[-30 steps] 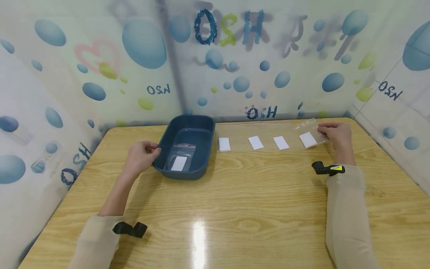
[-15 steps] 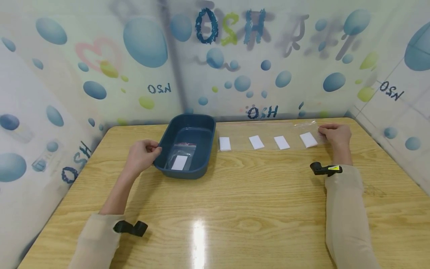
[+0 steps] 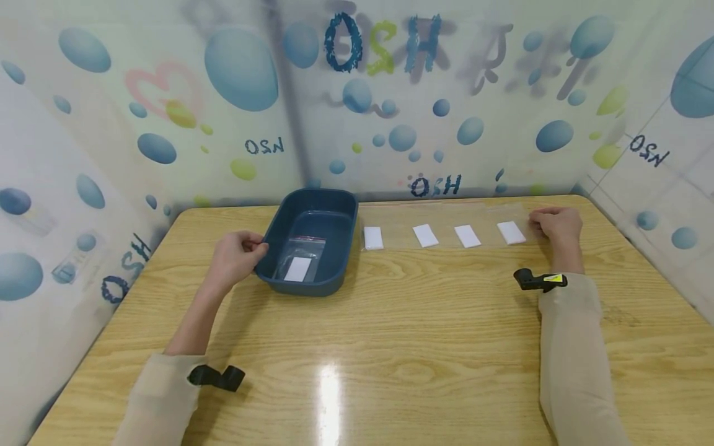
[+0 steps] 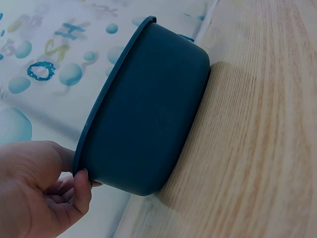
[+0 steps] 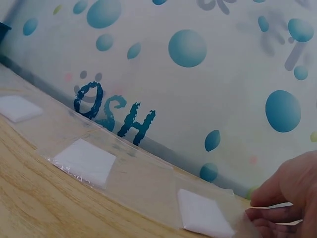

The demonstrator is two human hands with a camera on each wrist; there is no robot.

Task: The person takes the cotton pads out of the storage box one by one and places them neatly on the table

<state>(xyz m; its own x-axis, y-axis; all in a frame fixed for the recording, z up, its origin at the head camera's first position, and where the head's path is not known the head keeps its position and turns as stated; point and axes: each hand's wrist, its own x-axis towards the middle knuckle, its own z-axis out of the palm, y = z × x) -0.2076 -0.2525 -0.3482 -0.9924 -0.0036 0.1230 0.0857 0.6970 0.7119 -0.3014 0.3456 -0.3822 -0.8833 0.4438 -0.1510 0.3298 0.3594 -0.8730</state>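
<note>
My left hand [image 3: 235, 257] pinches the left rim of a dark blue plastic tub [image 3: 305, 289], thumb outside the wall in the left wrist view. Inside the tub lies a clear zip bag [image 3: 311, 249] with a white rectangular piece in it. Right of the tub, clear plastic bags lie in an overlapping row along the table's back, each showing a white piece. At the row's right end, my right hand [image 3: 559, 228] pinches the edge of the last clear bag [image 5: 188, 198], which lies flat with its white piece [image 5: 205, 214].
The wooden table [image 3: 424, 334] meets a patterned wall [image 3: 401, 111] along its back edge. Other white pieces [image 3: 426, 236] show through the bags between the tub and my right hand. Black wrist cameras [image 3: 216, 378] sit on both sleeves.
The rightmost bag has come down from slightly raised and crinkled to flat, in line with the others. My right hand lowered with it; the left hand has stayed on the tub's rim.
</note>
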